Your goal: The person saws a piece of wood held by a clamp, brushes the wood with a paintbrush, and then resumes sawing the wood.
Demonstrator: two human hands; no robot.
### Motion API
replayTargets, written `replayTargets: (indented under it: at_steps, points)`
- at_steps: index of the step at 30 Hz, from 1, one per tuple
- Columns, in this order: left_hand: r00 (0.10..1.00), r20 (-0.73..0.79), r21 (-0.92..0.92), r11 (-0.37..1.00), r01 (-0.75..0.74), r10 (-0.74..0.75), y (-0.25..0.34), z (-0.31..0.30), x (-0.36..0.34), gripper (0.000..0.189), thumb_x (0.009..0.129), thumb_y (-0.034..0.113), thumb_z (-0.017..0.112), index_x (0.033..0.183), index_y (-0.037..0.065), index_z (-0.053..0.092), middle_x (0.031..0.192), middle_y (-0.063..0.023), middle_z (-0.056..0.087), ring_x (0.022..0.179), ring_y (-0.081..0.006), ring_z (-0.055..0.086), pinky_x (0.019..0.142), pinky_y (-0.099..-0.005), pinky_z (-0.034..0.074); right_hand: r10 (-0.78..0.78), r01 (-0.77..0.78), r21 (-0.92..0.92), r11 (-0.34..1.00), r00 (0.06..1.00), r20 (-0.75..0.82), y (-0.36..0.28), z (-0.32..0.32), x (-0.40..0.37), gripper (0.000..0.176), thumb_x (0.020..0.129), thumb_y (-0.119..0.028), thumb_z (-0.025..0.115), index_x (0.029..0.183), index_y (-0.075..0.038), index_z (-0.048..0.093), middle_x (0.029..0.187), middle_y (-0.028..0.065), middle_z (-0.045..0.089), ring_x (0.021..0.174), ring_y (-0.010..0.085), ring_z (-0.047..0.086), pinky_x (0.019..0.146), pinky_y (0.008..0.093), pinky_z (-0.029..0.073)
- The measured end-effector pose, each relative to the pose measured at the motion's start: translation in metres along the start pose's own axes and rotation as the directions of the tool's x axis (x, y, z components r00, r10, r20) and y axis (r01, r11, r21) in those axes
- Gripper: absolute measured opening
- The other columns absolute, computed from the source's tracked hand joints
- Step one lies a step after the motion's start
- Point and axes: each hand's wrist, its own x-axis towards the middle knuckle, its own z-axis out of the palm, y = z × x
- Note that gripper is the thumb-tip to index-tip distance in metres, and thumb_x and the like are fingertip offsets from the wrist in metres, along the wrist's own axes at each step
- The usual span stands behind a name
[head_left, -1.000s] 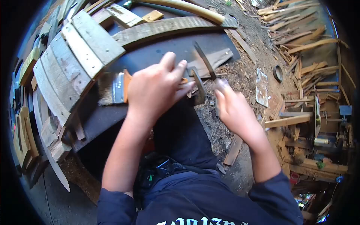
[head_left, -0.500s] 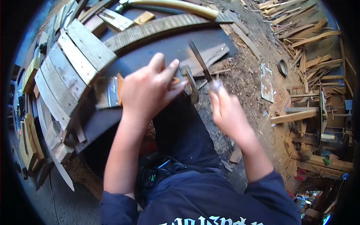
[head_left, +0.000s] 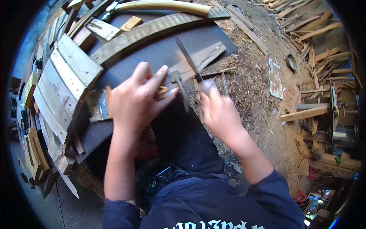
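My left hand is closed around the orange handle of a short tool. Its dark metal head and curved edge stick out past my fingers, towards the right hand. In my right hand is a long, narrow, dark metal bar that looks like a file, pointing up and left. Motion smears the grip end of the file. A gap shows between the file and the metal head. Beside my left wrist lies a saw-like blade with scale marks, partly hidden by the hand.
A curved wooden beam lies across the dark work surface, with a flat board nearer the hands. Joined grey planks stand on the left. A wooden-handled tool rests at the back. Scrap wood is heaped at right.
The view has shifted, and both hands with their tools now appear further left in it. The file stays close to the metal head. Both grips are kept.
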Motion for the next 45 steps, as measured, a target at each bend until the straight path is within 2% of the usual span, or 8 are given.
replayTargets:
  at_steps: [9, 11, 17, 26, 31, 39, 42, 45]
  points:
    - [1.0, -0.016, 0.004, 1.0, 0.024, -0.024, 0.003, 0.0, 0.001, 0.049, 0.075, 0.035, 0.091, 0.12, 0.019, 0.083, 0.085, -0.002, 0.061, 0.064, -0.0193, 0.067, 0.058, -0.0361, 0.054, 0.009, -0.009, -0.004, 1.0, 1.0, 0.008, -0.002, -0.007, -0.014, 0.017, 0.106, -0.017, 0.058, 0.106, -0.001, 0.057, 0.07, 0.028, 0.068, 0.07, 0.0489, 0.072, 0.058, 0.0579, 0.057]
    - [0.999, -0.008, 0.042, 0.999, 0.035, -0.034, 0.003, 0.002, 0.0, 0.044, 0.08, 0.048, 0.087, 0.113, 0.019, 0.083, 0.086, 0.001, 0.061, 0.065, -0.0187, 0.068, 0.056, -0.0345, 0.053, -0.009, 0.008, 0.006, 1.0, 0.999, 0.039, -0.012, -0.01, 0.022, 0.017, 0.106, -0.017, 0.058, 0.105, 0.001, 0.057, 0.071, 0.0296, 0.068, 0.071, 0.0488, 0.073, 0.061, 0.0582, 0.058]
    - [1.0, -0.008, 0.008, 1.0, 0.0, 0.0, 0.0, -0.001, -0.002, 0.047, 0.084, 0.048, 0.084, 0.117, 0.015, 0.081, 0.091, -0.0028, 0.06, 0.068, -0.022, 0.069, 0.06, -0.0372, 0.054, 0.011, 0.004, -0.072, 0.997, 0.979, 0.204, -0.022, -0.061, -0.01, 0.03, 0.107, -0.017, 0.055, 0.131, 0.001, 0.06, 0.08, 0.032, 0.07, 0.076, 0.0508, 0.072, 0.066, 0.0594, 0.058]
    - [1.0, -0.017, -0.012, 1.0, -0.003, 0.002, -0.005, 0.001, -0.003, 0.045, 0.084, 0.046, 0.085, 0.118, 0.016, 0.081, 0.09, -0.0026, 0.061, 0.068, -0.022, 0.069, 0.06, -0.0378, 0.054, 0.071, -0.038, -0.16, 0.986, 0.975, 0.209, -0.03, -0.061, -0.01, 0.023, 0.107, -0.014, 0.054, 0.124, 0.0, 0.062, 0.078, 0.0326, 0.068, 0.08, 0.0522, 0.071, 0.068, 0.0594, 0.056]
    - [0.999, -0.034, -0.072, 0.997, 0.002, -0.005, -0.006, 0.007, -0.006, 0.047, 0.083, 0.046, 0.085, 0.119, 0.016, 0.08, 0.091, -0.0031, 0.061, 0.068, -0.0224, 0.07, 0.059, -0.0369, 0.055, -0.071, 0.086, -0.151, 0.985, 0.993, 0.098, -0.027, -0.03, 0.041, 0.022, 0.108, -0.016, 0.054, 0.119, 0.0, 0.063, 0.081, 0.0327, 0.069, 0.078, 0.0526, 0.07, 0.067, 0.0587, 0.056]
    - [0.999, -0.038, -0.041, 0.999, -0.015, 0.013, -0.008, 0.007, -0.007, 0.046, 0.085, 0.044, 0.084, 0.12, 0.015, 0.08, 0.091, -0.0031, 0.06, 0.069, -0.0223, 0.071, 0.059, -0.0371, 0.056, 0.098, -0.075, -0.124, 0.989, 0.976, 0.194, -0.033, -0.054, 0.005, 0.018, 0.107, -0.013, 0.055, 0.116, 0.001, 0.063, 0.078, 0.0325, 0.068, 0.077, 0.0531, 0.069, 0.065, 0.0594, 0.055]
    - [0.999, -0.047, -0.059, 0.998, 0.004, -0.006, -0.007, 0.008, -0.006, 0.046, 0.082, 0.043, 0.085, 0.118, 0.014, 0.08, 0.09, -0.0025, 0.061, 0.069, -0.0216, 0.07, 0.059, -0.0366, 0.056, -0.098, 0.114, -0.15, 0.982, 0.989, 0.114, -0.03, -0.033, 0.04, 0.018, 0.108, -0.012, 0.055, 0.117, 0.001, 0.062, 0.077, 0.031, 0.068, 0.076, 0.0522, 0.069, 0.063, 0.0578, 0.054]
    - [1.0, -0.031, -0.055, 0.998, -0.004, 0.002, -0.008, 0.005, -0.007, 0.046, 0.082, 0.043, 0.086, 0.118, 0.015, 0.08, 0.09, -0.0026, 0.06, 0.068, -0.0217, 0.07, 0.059, -0.0369, 0.056, 0.059, -0.046, -0.091, 0.995, 0.988, 0.146, -0.028, -0.038, 0.001, 0.018, 0.107, -0.012, 0.055, 0.119, 0.001, 0.062, 0.08, 0.0308, 0.069, 0.077, 0.052, 0.07, 0.062, 0.0575, 0.054]
